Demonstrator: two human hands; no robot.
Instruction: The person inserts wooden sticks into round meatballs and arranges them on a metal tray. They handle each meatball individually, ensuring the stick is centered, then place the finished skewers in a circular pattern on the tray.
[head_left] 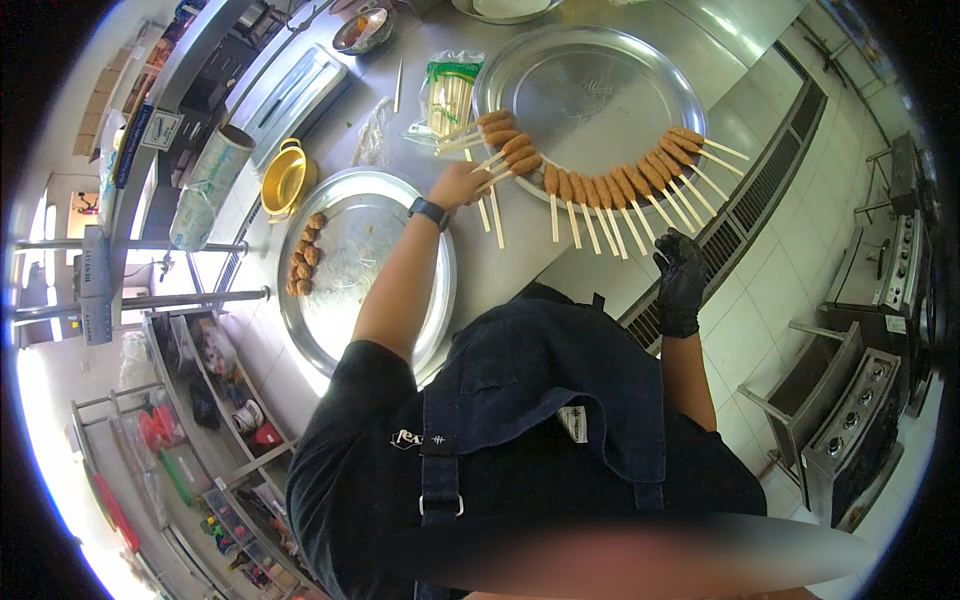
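My bare left hand (460,187), with a dark watch on its wrist, closes at the stick end of a breaded skewer (522,163) on the near left rim of the large round metal tray (590,60). Its fingertips are partly hidden. Two pale wooden sticks (498,220) lie just beneath that hand. More browned skewers (620,185) line the tray's near edge side by side, sticks pointing outward. At the right, my right hand (682,280) in a black glove hovers near the stick ends, its fingers loosely bent and apart, with nothing visible in them.
A second round metal tray (350,330) at the left holds several small browned pieces (304,255). Behind it stand a gold pot (288,182), a bag of wooden sticks (450,95), crumpled clear plastic (373,140) and a bowl (362,32). A floor grate (760,195) runs beyond the table's right edge.
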